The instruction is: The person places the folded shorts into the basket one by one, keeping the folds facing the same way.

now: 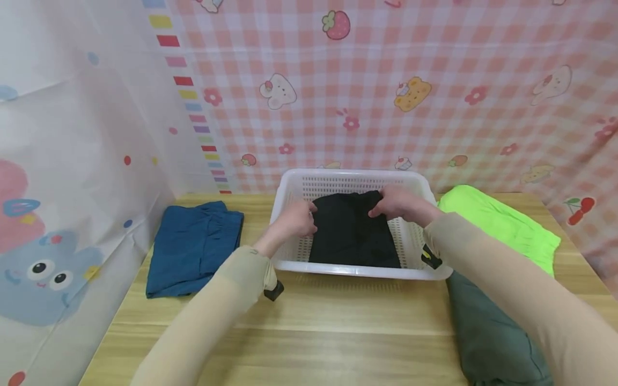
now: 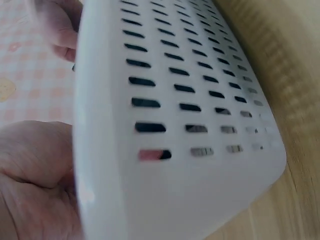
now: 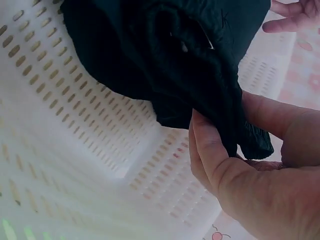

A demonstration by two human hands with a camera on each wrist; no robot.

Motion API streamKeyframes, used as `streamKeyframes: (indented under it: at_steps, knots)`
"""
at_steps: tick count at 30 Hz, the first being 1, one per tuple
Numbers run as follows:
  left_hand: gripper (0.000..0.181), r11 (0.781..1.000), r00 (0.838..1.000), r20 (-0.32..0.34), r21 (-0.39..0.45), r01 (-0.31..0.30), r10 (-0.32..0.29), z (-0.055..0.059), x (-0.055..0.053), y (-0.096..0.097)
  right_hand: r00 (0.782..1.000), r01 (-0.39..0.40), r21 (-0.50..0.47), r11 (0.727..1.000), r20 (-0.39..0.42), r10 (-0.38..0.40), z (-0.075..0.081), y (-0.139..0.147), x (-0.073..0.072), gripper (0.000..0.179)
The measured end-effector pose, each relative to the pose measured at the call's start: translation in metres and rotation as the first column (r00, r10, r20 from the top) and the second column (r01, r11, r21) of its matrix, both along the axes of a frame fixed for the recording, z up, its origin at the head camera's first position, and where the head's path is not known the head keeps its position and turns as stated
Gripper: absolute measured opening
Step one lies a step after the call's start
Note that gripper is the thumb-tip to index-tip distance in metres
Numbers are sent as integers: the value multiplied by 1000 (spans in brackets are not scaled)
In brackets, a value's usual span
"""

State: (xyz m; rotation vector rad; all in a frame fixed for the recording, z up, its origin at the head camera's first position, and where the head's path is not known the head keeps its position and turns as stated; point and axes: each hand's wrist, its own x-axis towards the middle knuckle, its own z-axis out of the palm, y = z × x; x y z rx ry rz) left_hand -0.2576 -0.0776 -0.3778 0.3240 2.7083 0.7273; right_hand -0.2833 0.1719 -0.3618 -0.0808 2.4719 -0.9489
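Note:
A folded black garment [image 1: 354,230] lies in the white plastic basket [image 1: 357,272], its far edge raised a little. At its far right corner my right hand [image 1: 403,203] pinches the cloth between thumb and fingers; the right wrist view shows this gathered waistband-like edge [image 3: 257,142] closely. My left hand [image 1: 295,219] is over the basket's left side, fingers beside the garment's left edge. In the right wrist view, the left fingers [image 3: 290,22] look spread and apart from the cloth. Seen from the left wrist, the basket wall hides most of that hand's fingers.
A folded blue garment [image 1: 193,249] lies on the wooden table [image 1: 357,332] to the left. On the right are a neon yellow-green garment [image 1: 502,225] and a dark grey-green one [image 1: 492,332], partly under my right sleeve. A pink checked cloth [image 1: 309,123] hangs behind the table.

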Motion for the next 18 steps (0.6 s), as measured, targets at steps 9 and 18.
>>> streamKeyframes:
  at_steps: [9,18]
  knots:
    - [51,981,995,22,-163,104,-102,-4,5,6,979,-138,311,940,-101,177,-8,2,-3,52]
    - [57,961,983,-27,-212,175,-184,-12,4,3,939,-211,470,857,-148,312,-13,1,-4,46]
